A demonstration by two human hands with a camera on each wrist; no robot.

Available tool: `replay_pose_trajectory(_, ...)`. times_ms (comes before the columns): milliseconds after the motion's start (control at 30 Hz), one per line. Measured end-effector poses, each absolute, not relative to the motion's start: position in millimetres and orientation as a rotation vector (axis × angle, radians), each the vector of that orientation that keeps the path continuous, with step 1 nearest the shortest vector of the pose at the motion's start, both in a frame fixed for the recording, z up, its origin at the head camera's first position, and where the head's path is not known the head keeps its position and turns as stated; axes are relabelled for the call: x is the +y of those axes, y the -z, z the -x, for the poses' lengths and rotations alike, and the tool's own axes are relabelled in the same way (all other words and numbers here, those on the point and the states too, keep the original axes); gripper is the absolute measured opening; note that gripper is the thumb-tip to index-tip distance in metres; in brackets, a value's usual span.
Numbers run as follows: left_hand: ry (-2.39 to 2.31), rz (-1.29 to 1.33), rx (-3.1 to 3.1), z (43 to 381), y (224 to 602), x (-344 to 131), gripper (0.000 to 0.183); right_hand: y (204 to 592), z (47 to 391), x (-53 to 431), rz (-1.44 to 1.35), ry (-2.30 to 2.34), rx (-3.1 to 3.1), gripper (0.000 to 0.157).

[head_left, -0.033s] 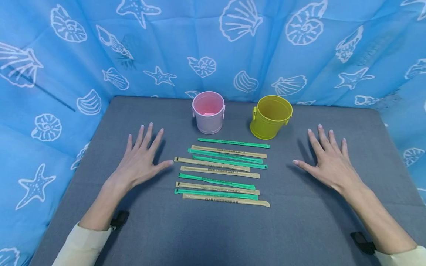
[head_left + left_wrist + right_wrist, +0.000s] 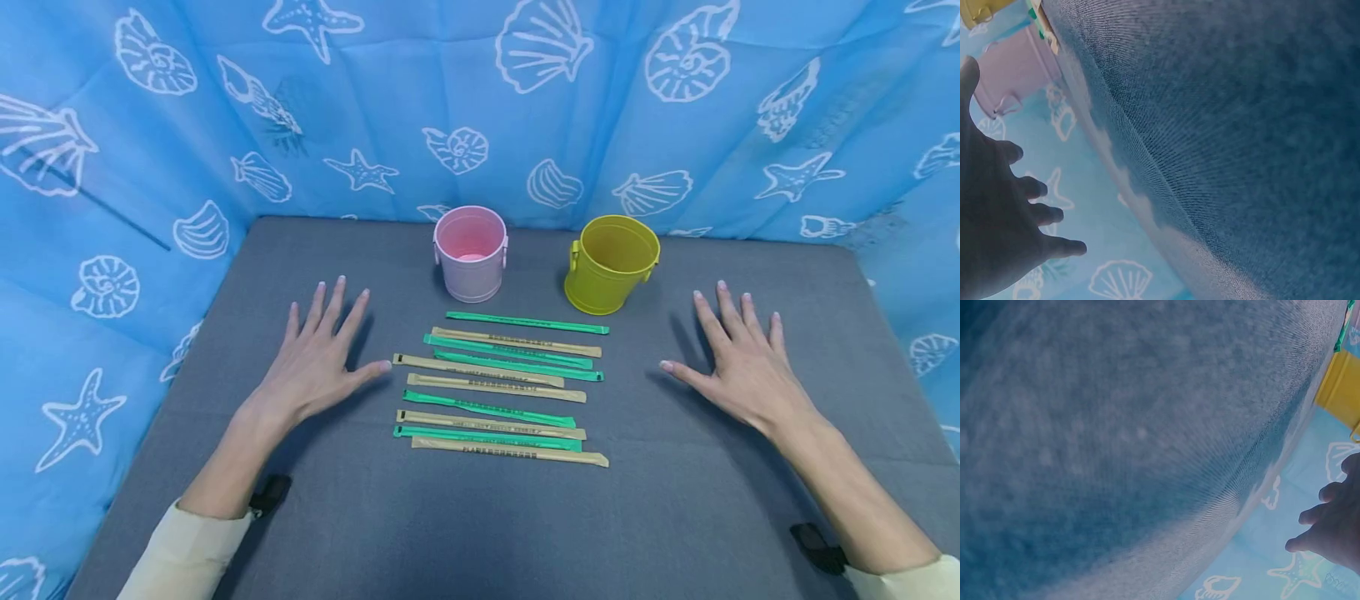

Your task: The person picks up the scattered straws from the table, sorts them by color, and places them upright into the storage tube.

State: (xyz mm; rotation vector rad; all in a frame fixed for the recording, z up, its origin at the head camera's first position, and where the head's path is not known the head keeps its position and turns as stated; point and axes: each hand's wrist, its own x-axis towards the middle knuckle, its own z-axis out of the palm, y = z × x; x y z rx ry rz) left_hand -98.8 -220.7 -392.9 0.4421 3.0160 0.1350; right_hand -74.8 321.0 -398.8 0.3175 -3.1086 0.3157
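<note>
My left hand [image 2: 311, 362] is spread above the table with straight fingers and holds nothing; its thumb tip is close to the left ends of a row of straws in paper wrappers. Over on the right, my right hand [image 2: 746, 371] is likewise spread and holds nothing. Between them lie several green wrapped straws [image 2: 517, 362] and several tan wrapped straws [image 2: 495, 387], roughly parallel, some touching or overlapping. Behind the row stand a pink bucket [image 2: 472, 279] and a yellow-green bucket [image 2: 600, 283], both upright with small side handles. Both wrist views show the outstretched fingers from beneath.
The dark grey cloth-covered table [image 2: 465, 525] spreads under everything. A blue curtain [image 2: 480, 100] with white shells and starfish hangs along its back and sides. A dark wrist strap [image 2: 270, 496] sits on the left wrist, another strap [image 2: 817, 548] on the right.
</note>
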Motion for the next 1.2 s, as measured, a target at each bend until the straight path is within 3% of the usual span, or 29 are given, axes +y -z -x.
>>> replay_pose_trajectory(433, -0.21, -0.479, 3.02, 102, 390, -218, 0.11, 398, 73, 318, -0.364, -0.407, -3.069, 0.103)
replay_pose_trajectory(800, -0.272, -0.539, 3.035, 127, 378, -198, 0.114, 398, 76, 297, -0.534, -0.604, -2.859, 0.08)
replay_pose_trajectory(1200, -0.412, -0.611, 3.066, 156, 376, -179, 0.115, 403, 88, 275, -0.48, -0.929, -2.861, 0.06)
